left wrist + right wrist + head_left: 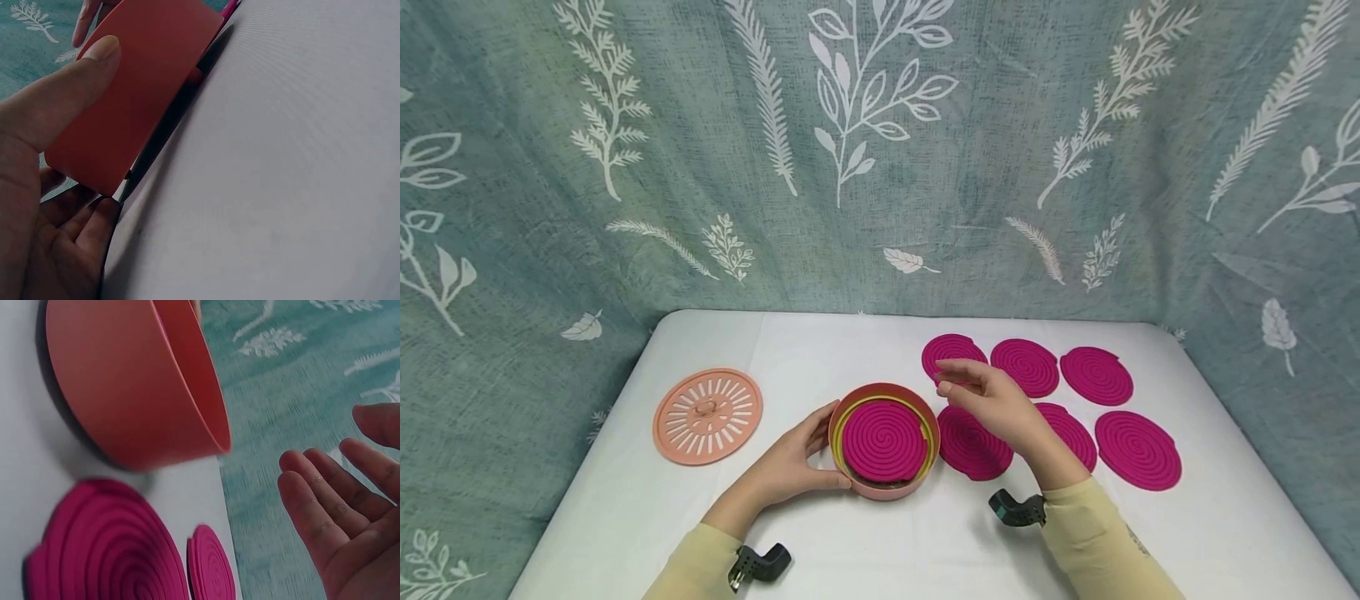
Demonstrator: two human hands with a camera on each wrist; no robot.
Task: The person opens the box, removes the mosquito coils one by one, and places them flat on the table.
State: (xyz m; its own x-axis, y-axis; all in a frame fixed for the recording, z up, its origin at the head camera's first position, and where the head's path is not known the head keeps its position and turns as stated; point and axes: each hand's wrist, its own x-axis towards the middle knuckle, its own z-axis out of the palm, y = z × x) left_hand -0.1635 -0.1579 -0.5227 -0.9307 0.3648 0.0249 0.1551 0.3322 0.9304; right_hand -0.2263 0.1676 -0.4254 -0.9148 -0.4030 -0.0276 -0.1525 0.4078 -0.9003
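A round orange mosquito coil holder (884, 495) stands on the white table, seen in all three views. My left hand (797, 462) grips its left side, thumb at the front and fingers around the wall; the left wrist view has the thumb (81, 75) against the orange wall. Inside the holder lies a magenta mosquito coil (883, 440), with a yellow ring around it. To the right, my right hand (1000, 400) hovers over other coils, its fingers (312, 500) loosely extended and holding nothing. It is apart from the holder and partly hides some coils.
Several flat magenta coils (1138, 450) lie in two rows to the right of the holder. An orange slotted lid (707, 446) lies at the left. Behind the table (820, 342) hangs a green leaf-patterned cloth (880, 242).
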